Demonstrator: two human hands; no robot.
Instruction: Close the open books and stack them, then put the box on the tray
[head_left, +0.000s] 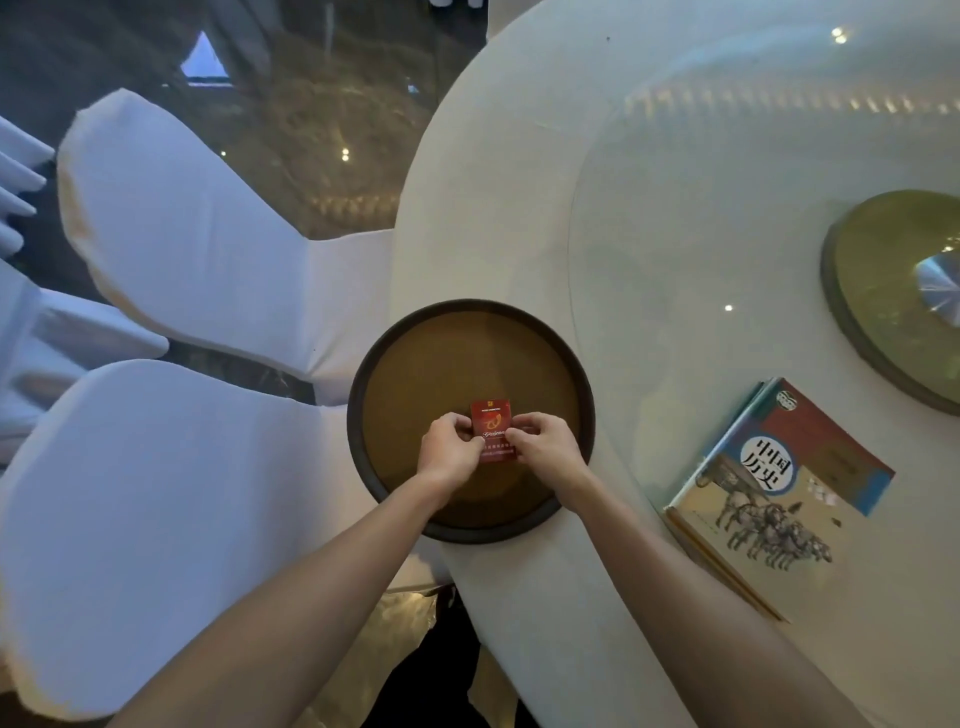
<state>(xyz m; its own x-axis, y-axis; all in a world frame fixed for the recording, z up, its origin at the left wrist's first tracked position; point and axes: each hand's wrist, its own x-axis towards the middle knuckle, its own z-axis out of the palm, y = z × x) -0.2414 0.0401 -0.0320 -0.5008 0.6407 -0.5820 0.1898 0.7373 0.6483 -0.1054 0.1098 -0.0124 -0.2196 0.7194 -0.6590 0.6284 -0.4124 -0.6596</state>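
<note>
Left hand (450, 448): forearm stretched forward, fingers pinching the left edge of the box (492, 426).
Right hand (543, 447): forearm stretched forward, fingers pinching the box's right edge.
Box: small, red, held flat over the middle of the tray (395, 358); whether it touches the tray cannot be told.
Tray: round, brown, dark-rimmed, at the bench (519, 208) edge.
Books (779, 499): closed, stacked, well right of the tray.
Chairs (171, 234): white-covered, left of the bench.

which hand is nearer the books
Right. The right hand holds the box over the tray, on the side facing the stacked books. The left hand grips the box's other side, farther from them.
</note>
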